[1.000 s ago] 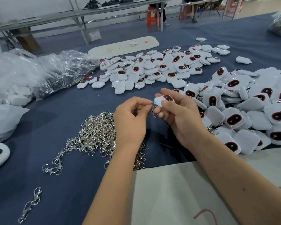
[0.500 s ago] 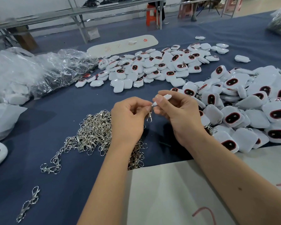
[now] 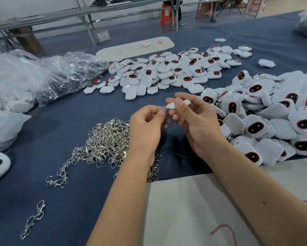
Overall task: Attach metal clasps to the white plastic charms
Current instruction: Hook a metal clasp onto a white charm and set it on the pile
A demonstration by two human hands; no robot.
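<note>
White plastic charm pinched edge-on by the right hand, while the left hand pinches a metal clasp at its end, above the clasp pile.

The clasp is mostly hidden between both hands. The charm shows edge-on, partly covered by the right thumb. The right charm pile runs off the frame.

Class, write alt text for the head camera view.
Two hands meet above a blue table: the right hand pinches a white charm, the left hand a metal clasp at its end. Clasp pile left, charm heap right.
</note>
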